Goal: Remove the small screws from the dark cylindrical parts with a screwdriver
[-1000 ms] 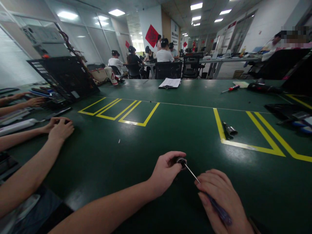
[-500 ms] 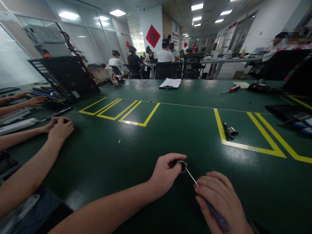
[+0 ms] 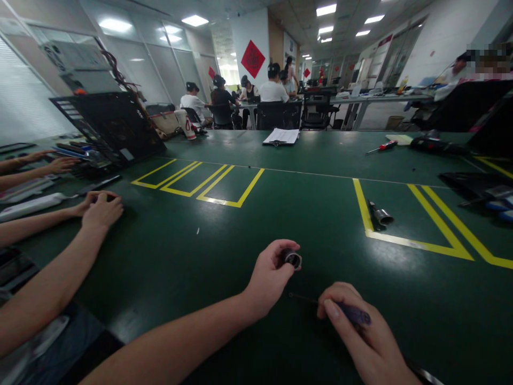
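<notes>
My left hand (image 3: 267,280) is closed around a small dark cylindrical metal part (image 3: 294,260), whose round open end faces right toward me. My right hand (image 3: 371,331) grips a screwdriver with a purple handle (image 3: 355,314). The thin shaft points left over the green table, and its tip is apart from the part, below my left hand. Something small and round shows at the tip, too blurred to name.
Another metal piece with a round open end (image 3: 383,216) lies inside a yellow tape outline (image 3: 417,244) at right. A red-handled screwdriver (image 3: 387,146) and a clipboard with papers (image 3: 281,137) lie farther back. A co-worker's hands (image 3: 100,211) rest at left.
The screwdriver's shaft has come out of the metal part's opening and swung to point left. My left hand has risen slightly, turning the opening toward me.
</notes>
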### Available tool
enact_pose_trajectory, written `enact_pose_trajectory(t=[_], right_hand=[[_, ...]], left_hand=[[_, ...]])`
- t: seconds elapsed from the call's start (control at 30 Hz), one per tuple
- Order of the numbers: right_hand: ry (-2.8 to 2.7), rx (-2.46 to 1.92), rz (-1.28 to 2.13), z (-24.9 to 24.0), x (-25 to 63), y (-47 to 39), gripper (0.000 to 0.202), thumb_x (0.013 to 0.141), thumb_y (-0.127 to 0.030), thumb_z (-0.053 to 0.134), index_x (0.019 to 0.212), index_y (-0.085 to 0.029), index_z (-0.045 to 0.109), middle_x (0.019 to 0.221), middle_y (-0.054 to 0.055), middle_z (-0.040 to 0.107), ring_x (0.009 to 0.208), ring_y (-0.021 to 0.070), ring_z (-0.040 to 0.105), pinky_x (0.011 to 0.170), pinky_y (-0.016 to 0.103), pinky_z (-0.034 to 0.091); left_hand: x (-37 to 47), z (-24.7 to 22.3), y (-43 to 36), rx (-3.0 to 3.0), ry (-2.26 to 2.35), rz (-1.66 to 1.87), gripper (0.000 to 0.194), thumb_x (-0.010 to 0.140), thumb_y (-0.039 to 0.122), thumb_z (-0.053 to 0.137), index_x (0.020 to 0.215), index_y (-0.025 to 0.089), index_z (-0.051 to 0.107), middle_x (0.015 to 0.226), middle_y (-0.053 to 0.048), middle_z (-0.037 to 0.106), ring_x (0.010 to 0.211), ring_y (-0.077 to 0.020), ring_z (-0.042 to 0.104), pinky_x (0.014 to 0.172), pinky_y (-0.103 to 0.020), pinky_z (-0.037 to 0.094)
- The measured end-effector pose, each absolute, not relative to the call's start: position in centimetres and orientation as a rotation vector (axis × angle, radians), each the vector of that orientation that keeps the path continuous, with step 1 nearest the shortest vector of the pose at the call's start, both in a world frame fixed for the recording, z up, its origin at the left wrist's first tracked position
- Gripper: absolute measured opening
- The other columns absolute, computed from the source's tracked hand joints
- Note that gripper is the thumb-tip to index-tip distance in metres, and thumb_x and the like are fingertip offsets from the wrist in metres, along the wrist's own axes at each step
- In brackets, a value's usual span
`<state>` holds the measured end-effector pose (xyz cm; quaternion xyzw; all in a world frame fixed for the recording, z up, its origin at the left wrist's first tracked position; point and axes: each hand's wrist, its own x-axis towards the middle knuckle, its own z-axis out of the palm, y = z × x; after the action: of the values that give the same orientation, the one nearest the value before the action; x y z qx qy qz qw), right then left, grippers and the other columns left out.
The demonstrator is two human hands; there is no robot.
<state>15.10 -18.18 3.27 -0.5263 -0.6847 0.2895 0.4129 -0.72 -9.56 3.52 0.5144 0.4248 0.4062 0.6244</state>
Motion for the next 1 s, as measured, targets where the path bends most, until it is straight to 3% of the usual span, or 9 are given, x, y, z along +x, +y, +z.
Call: enact_pose_trajectory(t=[0.27, 0.47, 0.7, 1.0], right_hand=[[-1.809, -1.264, 0.576, 3.6, 14.7, -18.2, 0.019, 0.091, -0.026, 0.043, 0.077, -0.022, 0.056, 0.07, 0.001, 0.061, 0.065, 0.0148, 0.059, 0.058, 0.025, 0.049], [-1.908, -1.154, 0.304, 5.4, 14.6, -18.2, 0.016, 0.087, -0.017, 0.044, 0.074, -0.022, 0.051, 0.062, -0.001, 0.059, 0.056, 0.0145, 0.059, 0.061, 0.029, 0.049], [-1.92, -1.047, 0.203, 5.0, 14.9, -18.6, 0.014, 0.081, -0.009, 0.046, 0.077, -0.022, 0.05, 0.063, -0.002, 0.06, 0.057, 0.0136, 0.06, 0.07, 0.032, 0.049], [-1.866, -1.051, 0.136, 3.7, 15.6, -18.4, 0.02, 0.083, -0.014, 0.05, 0.101, -0.021, 0.055, 0.087, 0.005, 0.069, 0.083, 0.0194, 0.065, 0.081, 0.036, 0.048]], left_hand=[[-0.5, 4.1, -9.8, 1.074, 0.977, 0.946, 0.029, 0.067, -0.001, 0.052, 0.09, 0.016, 0.052, 0.107, -0.008, 0.062, 0.093, -0.0193, 0.062, 0.086, -0.039, 0.049], [-0.6, 3.7, -9.7, 1.083, 0.974, 0.948, 0.027, 0.066, 0.001, 0.056, 0.09, 0.015, 0.055, 0.112, -0.007, 0.059, 0.093, -0.0192, 0.063, 0.084, -0.037, 0.05], [-0.6, 3.8, -9.7, 1.119, 1.014, 0.872, 0.028, 0.07, 0.004, 0.056, 0.097, 0.013, 0.058, 0.088, -0.005, 0.066, 0.09, -0.0191, 0.064, 0.086, -0.036, 0.049], [-0.5, 3.9, -10.1, 1.119, 0.955, 0.883, 0.024, 0.07, 0.003, 0.056, 0.09, 0.014, 0.057, 0.102, -0.006, 0.064, 0.091, -0.0184, 0.063, 0.082, -0.033, 0.052]])
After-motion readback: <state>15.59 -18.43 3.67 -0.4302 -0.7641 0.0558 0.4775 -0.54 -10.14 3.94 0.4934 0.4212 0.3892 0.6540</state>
